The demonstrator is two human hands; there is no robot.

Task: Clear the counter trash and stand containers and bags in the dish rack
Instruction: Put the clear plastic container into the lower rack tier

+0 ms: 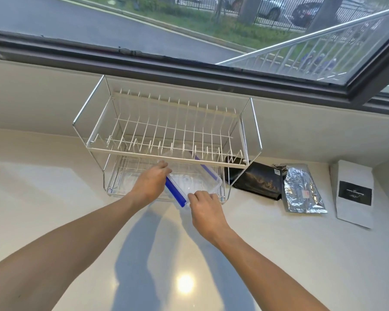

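Observation:
A two-tier wire dish rack [166, 151] stands on the white counter against the wall under the window. A clear plastic container [195, 180] with blue side clips sits tilted, partly inside the rack's lower tier. My left hand [149, 184] grips its left edge beside a blue clip. At the container's near corner my right hand [203, 206] pinches the rim. The upper tier holds nothing. To the right of the rack lie a black bag [259, 182], a silver foil bag [301, 189] and a white bag [355, 194] with a black label.
The white counter [54, 187] stretches left of the rack and toward me. A dark-framed window [189, 68] runs along the wall behind the rack. A ceiling light reflects on the counter near my arms.

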